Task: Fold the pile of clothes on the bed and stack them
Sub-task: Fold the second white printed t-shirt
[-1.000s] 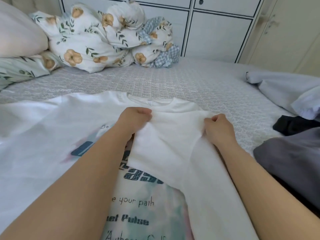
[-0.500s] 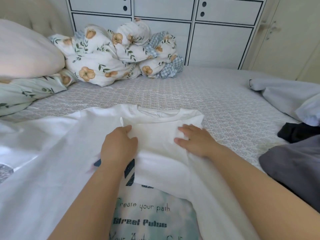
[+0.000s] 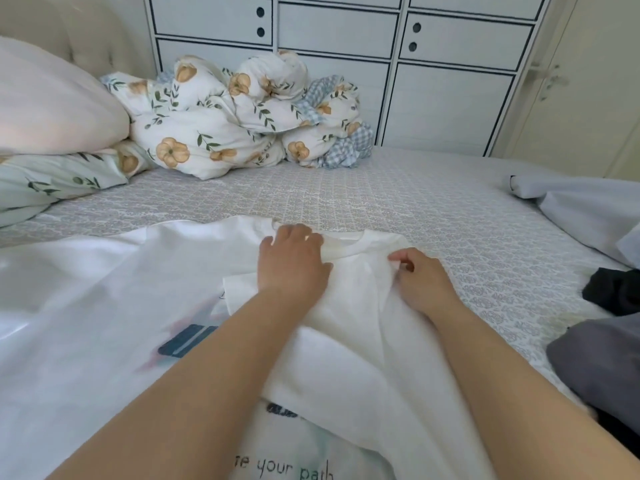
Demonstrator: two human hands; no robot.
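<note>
A white printed T-shirt lies spread face up on the bed, its right sleeve and side folded inward over the chest. My left hand lies flat on the folded part near the collar, fingers extended and pressing the cloth down. My right hand is at the shirt's right shoulder edge, its fingertips curled and pinching the fabric there. Printed text shows on the shirt's front near the bottom of the view.
Unfolded clothes lie at the right: a pale blue garment, a black piece and a dark grey one. A floral duvet and pillows sit at the bed's head. The patterned bedspread lies beyond the shirt.
Both hands slid forward along the folded sleeve toward the collar. The left hand flattened onto the cloth, and the right hand moved to the shoulder edge and pinched it.
</note>
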